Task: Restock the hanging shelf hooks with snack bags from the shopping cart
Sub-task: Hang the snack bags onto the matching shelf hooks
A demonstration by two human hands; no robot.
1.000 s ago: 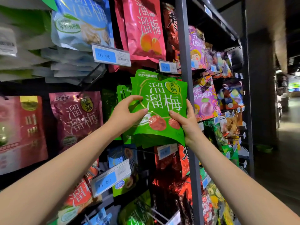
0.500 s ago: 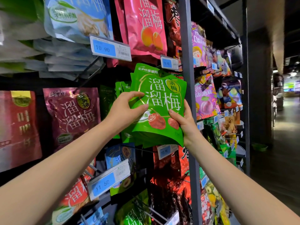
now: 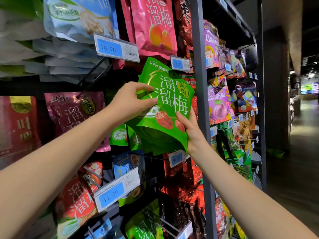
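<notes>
A green snack bag (image 3: 170,100) with white characters and red plums is held up against the shelf, tilted with its top leaning left. My left hand (image 3: 131,100) pinches its left edge between thumb and fingers. My right hand (image 3: 189,130) grips its lower right corner from below. Its top edge lies just under a price tag (image 3: 179,64) at a hook's end. More green bags (image 3: 120,135) hang behind and below it. The hook itself is hidden by the bag. The shopping cart is out of view.
A grey upright post (image 3: 200,118) stands just right of the bag. Pink (image 3: 153,26), maroon (image 3: 74,111) and blue (image 3: 79,16) bags hang around it. Price tags (image 3: 117,47) jut out on hook ends. A dark aisle (image 3: 293,169) opens to the right.
The green bag has gone up toward the hook and tipped, its top leaning left. My left hand shifted higher on its left edge; my right hand stayed at the lower right corner.
</notes>
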